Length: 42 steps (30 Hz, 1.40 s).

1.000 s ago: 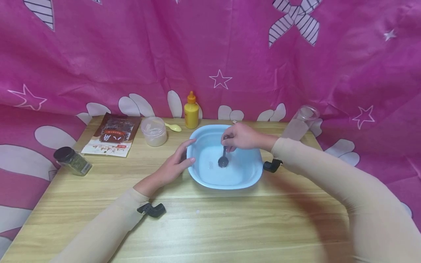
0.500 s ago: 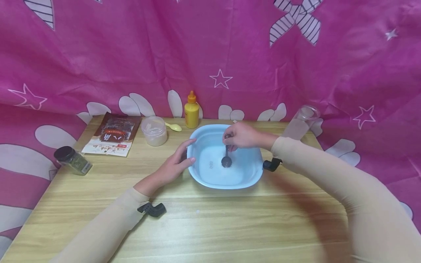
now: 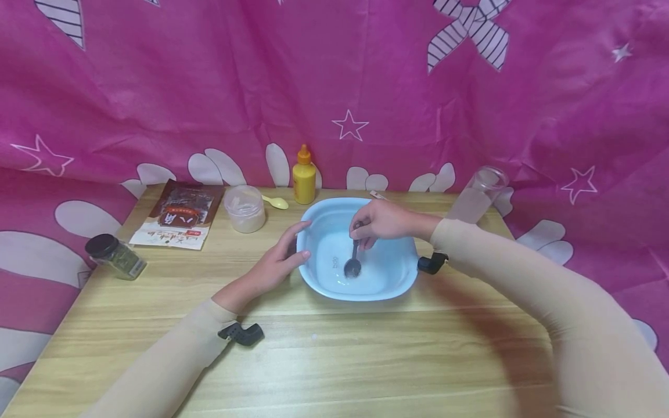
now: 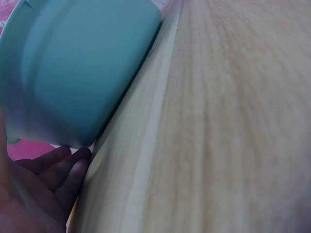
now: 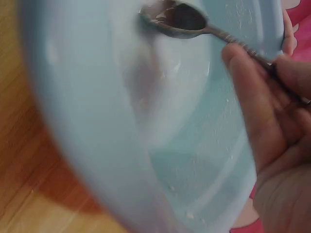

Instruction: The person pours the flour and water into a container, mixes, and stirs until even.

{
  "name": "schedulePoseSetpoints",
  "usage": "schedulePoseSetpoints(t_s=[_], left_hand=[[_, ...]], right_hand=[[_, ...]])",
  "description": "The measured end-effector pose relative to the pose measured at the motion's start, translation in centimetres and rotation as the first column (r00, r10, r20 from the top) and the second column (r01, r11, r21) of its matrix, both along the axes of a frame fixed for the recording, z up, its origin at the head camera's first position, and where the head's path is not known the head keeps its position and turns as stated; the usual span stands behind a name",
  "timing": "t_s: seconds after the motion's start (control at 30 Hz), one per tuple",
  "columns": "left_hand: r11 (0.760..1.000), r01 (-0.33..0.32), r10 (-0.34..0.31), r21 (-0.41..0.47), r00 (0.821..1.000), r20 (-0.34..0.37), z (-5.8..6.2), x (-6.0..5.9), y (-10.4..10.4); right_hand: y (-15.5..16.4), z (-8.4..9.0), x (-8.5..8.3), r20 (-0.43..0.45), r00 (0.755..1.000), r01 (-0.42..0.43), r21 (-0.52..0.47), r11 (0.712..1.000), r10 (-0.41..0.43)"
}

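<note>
A light blue bowl (image 3: 402, 278) stands on the wooden table (image 3: 334, 354), with pale liquid in its bottom. My right hand (image 3: 378, 220) pinches the handle of a dark metal spoon (image 3: 352, 264) whose head dips into the liquid near the bowl's front. The right wrist view shows the spoon (image 5: 182, 20) and the fingers (image 5: 248, 82) gripping its handle above the bowl (image 5: 97, 121). My left hand (image 3: 279, 258) rests against the bowl's left wall with straight fingers. In the left wrist view the fingers (image 4: 63, 167) touch the bowl (image 4: 77, 73) at its base.
At the back stand a yellow squeeze bottle (image 3: 304, 176), a clear tub of white powder (image 3: 244, 208), a small yellow spoon (image 3: 276, 201) and a brown packet (image 3: 179, 213). A dark-lidded jar (image 3: 114, 256) lies at the left edge, a clear glass (image 3: 478, 194) at the right.
The spoon head has swept from the middle of the bowl toward its front left, with the right hand following. The left hand has stayed on the bowl.
</note>
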<state>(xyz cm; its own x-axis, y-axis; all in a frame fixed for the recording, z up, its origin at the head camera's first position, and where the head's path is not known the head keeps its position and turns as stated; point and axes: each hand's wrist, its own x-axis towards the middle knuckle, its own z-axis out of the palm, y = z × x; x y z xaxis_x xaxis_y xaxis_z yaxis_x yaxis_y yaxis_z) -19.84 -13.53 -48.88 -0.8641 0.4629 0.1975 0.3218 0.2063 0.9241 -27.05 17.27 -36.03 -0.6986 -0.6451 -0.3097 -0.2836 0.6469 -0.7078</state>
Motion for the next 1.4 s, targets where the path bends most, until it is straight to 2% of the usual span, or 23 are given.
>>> schedulePoseSetpoints(t_s=[0.1,0.2,0.3,0.43,0.57,0.63,0.7,0.77,0.83,0.93,1.0,1.03,1.17,1.3,1.4], left_hand=[[1.0,-0.001,0.001,-0.001,1.0,0.002,0.0,0.0,0.0],[1.0,0.002,-0.002,-0.002,1.0,-0.001,0.0,0.0,0.0],[1.0,-0.001,0.001,-0.007,1.0,0.0,0.0,0.0,0.0],[1.0,-0.002,0.002,-0.007,1.0,0.006,0.0,0.1,0.0],[1.0,0.008,-0.008,0.003,1.0,0.004,0.1,0.1,0.0],[1.0,0.011,-0.011,0.001,1.0,0.003,0.2,0.1,0.0],[1.0,0.011,-0.011,-0.004,1.0,0.004,0.2,0.1,0.0],[1.0,0.008,-0.008,-0.013,1.0,0.008,0.2,0.0,0.1],[1.0,0.008,-0.008,-0.016,1.0,0.011,0.2,0.0,0.1],[1.0,0.008,-0.008,-0.015,1.0,0.014,0.2,0.0,0.0],[1.0,0.008,-0.008,-0.015,1.0,0.015,0.2,0.0,0.0],[1.0,0.007,-0.007,-0.014,1.0,0.016,0.2,0.0,0.0],[1.0,0.004,-0.003,-0.011,1.0,0.019,0.2,0.2,0.0],[1.0,0.005,-0.005,-0.001,1.0,0.01,0.2,0.2,0.0],[1.0,0.007,-0.007,0.003,1.0,0.0,0.1,0.1,0.0]], right_hand=[[0.4,0.2,-0.3,-0.094,0.995,0.028,0.052,0.998,-0.023],[0.5,0.4,-0.6,-0.239,0.968,0.093,0.082,0.992,-0.071],[0.3,0.4,-0.7,-0.319,0.942,0.13,0.066,0.989,-0.102],[-0.3,0.2,-0.6,-0.267,0.961,0.074,0.014,0.997,-0.068],[-0.6,0.0,-0.2,-0.099,0.995,-0.027,-0.028,0.999,0.024],[-0.7,-0.1,0.0,-0.036,0.998,-0.048,-0.03,0.998,0.047],[-0.5,0.0,0.1,-0.014,0.999,-0.039,-0.013,0.999,0.039],[-0.3,0.1,0.0,-0.066,0.998,-0.012,0.032,0.999,0.014],[-0.1,0.2,-0.3,-0.169,0.986,0.023,0.08,0.997,-0.009],[-0.1,0.4,-0.4,-0.32,0.946,0.096,0.114,0.989,-0.055],[-0.3,0.4,-0.4,-0.383,0.92,0.13,0.103,0.986,-0.081],[-0.4,0.4,-0.4,-0.393,0.915,0.137,0.092,0.986,-0.09],[-0.9,0.2,-0.2,-0.35,0.935,0.077,0.04,0.996,-0.059],[-1.1,-0.1,0.2,-0.195,0.981,-0.024,0.0,1.0,0.024],[-0.9,-0.2,0.3,-0.069,0.996,-0.058,-0.013,0.998,0.057]])
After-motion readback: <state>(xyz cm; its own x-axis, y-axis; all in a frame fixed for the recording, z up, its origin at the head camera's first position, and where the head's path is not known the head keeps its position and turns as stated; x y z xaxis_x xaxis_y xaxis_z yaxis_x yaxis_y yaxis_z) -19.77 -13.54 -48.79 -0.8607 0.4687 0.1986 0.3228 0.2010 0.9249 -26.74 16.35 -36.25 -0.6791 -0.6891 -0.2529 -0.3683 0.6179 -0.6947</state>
